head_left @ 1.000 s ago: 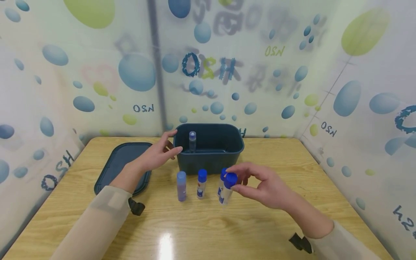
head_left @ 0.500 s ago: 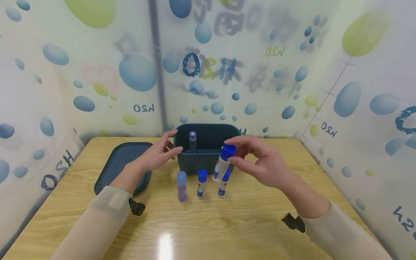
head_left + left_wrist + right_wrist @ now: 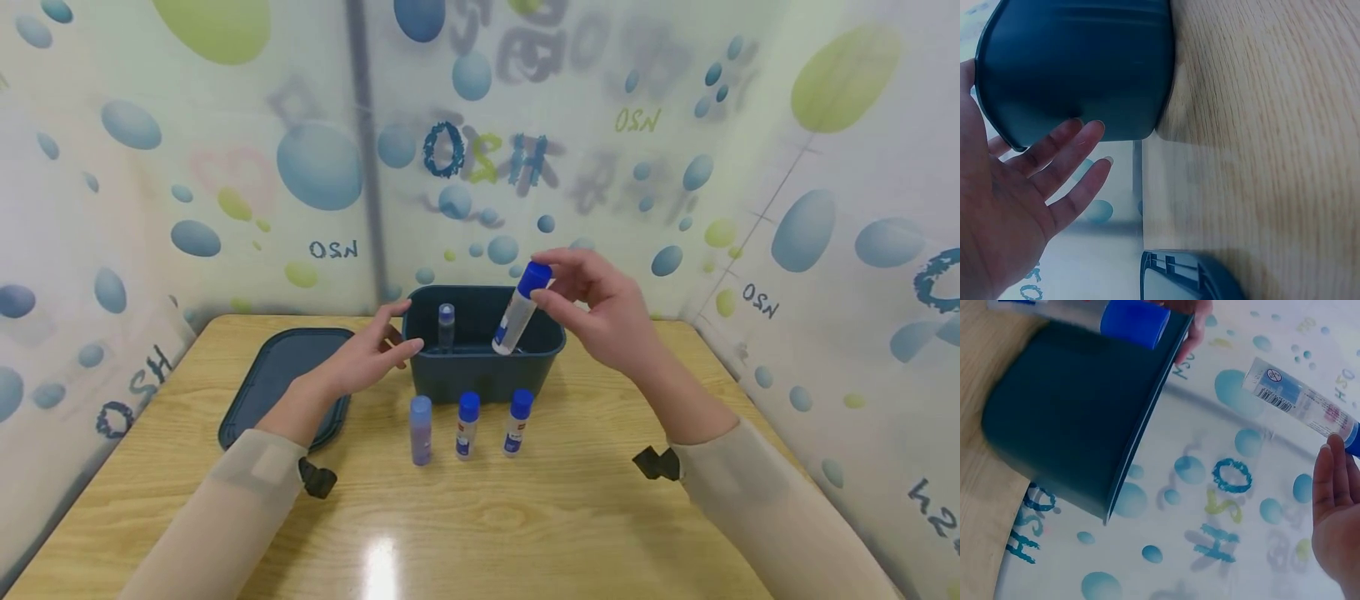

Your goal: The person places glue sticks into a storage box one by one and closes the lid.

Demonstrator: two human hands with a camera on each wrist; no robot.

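Observation:
In the head view my right hand (image 3: 600,308) pinches the blue cap of a white glue stick (image 3: 513,323) between thumb and fingertips. The glue stick tilts, its lower end overlapping the dark blue bin (image 3: 480,381). My left hand (image 3: 366,354) rests at the bin's left end, thumb on the rim, fingers spread and nearly straight along the wall in the left wrist view. A clear bottle with a pale blue cap (image 3: 446,329) stands inside the bin. Before it stand two blue-capped glue sticks (image 3: 466,427) and a purple one (image 3: 421,432).
A dark blue lid (image 3: 300,367) lies flat on the wooden table (image 3: 465,533), left of the bin and partly under the left forearm. A patterned curtain (image 3: 480,200) hangs close behind the bin and along both sides of the table.
My right hand has lifted the glue stick from beside the front row, up and back over the bin's right part. The left hand stays at the bin's left end.

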